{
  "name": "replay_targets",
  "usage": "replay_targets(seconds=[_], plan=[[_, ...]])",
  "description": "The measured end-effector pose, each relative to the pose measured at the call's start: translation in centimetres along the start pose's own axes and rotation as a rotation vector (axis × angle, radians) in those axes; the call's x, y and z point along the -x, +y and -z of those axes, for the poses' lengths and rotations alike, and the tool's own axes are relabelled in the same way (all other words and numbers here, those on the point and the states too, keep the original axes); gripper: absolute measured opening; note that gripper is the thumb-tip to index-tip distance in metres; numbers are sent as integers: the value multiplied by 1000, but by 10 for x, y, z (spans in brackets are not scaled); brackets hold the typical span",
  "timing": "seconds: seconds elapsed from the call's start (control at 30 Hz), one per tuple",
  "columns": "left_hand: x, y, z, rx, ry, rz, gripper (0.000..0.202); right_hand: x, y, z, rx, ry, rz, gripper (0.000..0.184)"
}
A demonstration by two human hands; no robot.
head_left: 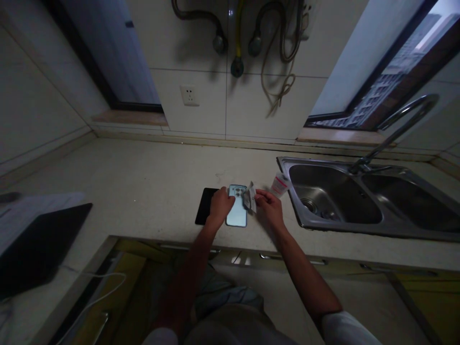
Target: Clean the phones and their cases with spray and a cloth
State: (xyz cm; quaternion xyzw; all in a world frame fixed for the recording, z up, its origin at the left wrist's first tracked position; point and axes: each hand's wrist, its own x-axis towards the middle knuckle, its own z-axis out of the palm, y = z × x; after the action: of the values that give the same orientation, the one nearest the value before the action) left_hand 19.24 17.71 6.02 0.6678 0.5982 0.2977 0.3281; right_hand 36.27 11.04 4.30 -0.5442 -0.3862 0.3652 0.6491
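A light-blue phone (237,213) lies back up on the counter, its camera cluster at the far end. My left hand (220,207) is at its left edge, thumb lying over the phone and the other fingers closed and partly hidden. Under and beside that hand is a flat black phone-like slab (203,207). Between the fingertips of my right hand (269,206) is a small crumpled silver-white packet (250,199), held just over the phone's right edge. Beyond the right hand, a clear packet with pink print (279,184) sits beside the sink.
To the right is a steel double sink (334,230) with a curved tap (398,120). A dark laptop-like slab (43,244) and papers (36,211) lie at the left, with a white cable (108,275) below. Hoses (280,19) hang on the tiled wall.
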Motion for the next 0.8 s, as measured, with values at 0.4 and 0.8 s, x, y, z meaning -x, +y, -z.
replay_targets(seconds=[0.4, 0.8], plan=[[37, -1, -30, 1284, -24, 455, 25, 1, -24, -9, 449, -125, 522, 23], [46, 0, -35, 1508, -342, 485, 69, -8, -45, -16, 753, -230, 552, 24]])
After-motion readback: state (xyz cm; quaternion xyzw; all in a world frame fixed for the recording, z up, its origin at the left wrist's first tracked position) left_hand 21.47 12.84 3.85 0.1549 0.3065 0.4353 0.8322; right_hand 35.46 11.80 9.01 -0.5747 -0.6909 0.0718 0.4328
